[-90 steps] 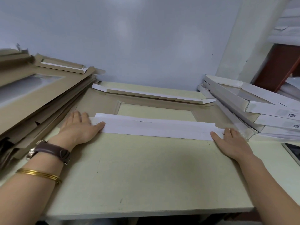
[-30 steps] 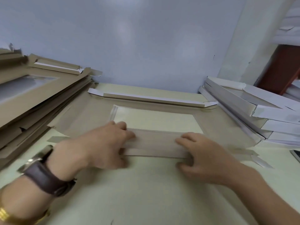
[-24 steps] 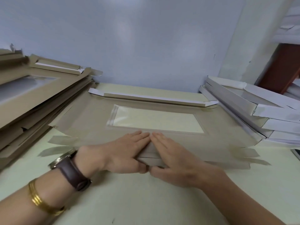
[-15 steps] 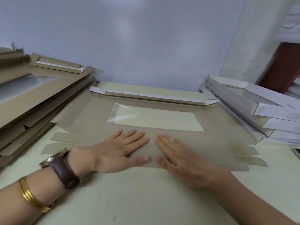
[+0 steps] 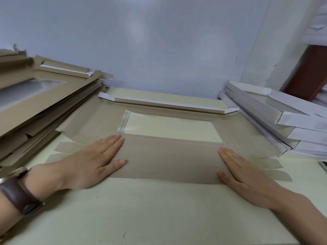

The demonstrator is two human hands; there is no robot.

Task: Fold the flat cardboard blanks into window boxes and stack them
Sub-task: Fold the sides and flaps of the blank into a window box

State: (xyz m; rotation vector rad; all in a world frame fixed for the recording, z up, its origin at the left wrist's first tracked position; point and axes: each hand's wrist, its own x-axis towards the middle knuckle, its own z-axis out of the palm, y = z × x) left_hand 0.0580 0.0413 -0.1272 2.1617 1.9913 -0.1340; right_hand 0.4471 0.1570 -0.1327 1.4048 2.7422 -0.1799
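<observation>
Two hands are now pressing the near panel of the cardboard blank (image 5: 168, 156), well apart from each other. Half a second ago they were lying side by side at the middle of this panel. Now the left hand (image 5: 95, 160) is resting near the left end and the right hand (image 5: 242, 172) near the right end. All the fingers (image 5: 113, 142) are lying straight and flat on the cardboard, gripping nothing.

The blank is lying on the surface (image 5: 159, 209), brown side up, with its window (image 5: 169, 128) just beyond the hands. It is sitting between the pile of flat blanks (image 5: 44, 106) on the left and the stack of finished boxes (image 5: 283, 124) on the right.

I think the person is smoothing the near fold along its whole length. The far flap (image 5: 168, 104) is already standing folded as a narrow wall, while the side tabs are still lying flat. So this box is only partly formed, and stacking is not yet possible.
</observation>
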